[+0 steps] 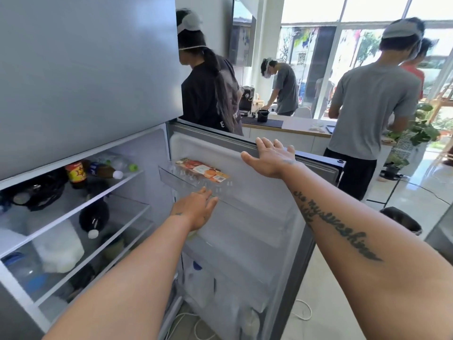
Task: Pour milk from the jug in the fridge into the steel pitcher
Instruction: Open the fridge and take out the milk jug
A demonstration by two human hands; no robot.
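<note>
The lower fridge door (318,160) stands open to the right. My right hand (272,157) lies flat on the door's top edge, fingers spread. My left hand (196,209) reaches into the door side with fingers straight, just under the clear upper door rack (171,176), holding nothing. A white milk jug (58,244) lies blurred on the fridge's middle shelf. Another pale jug with a blue cap (198,283) stands low in the door pocket. No steel pitcher is in view.
The top shelf (103,190) holds bottles and a dark bag. An egg carton (203,170) sits in the upper door rack. Three people stand behind the door by a counter (294,130). A black bin (402,220) and white cables lie on the floor at right.
</note>
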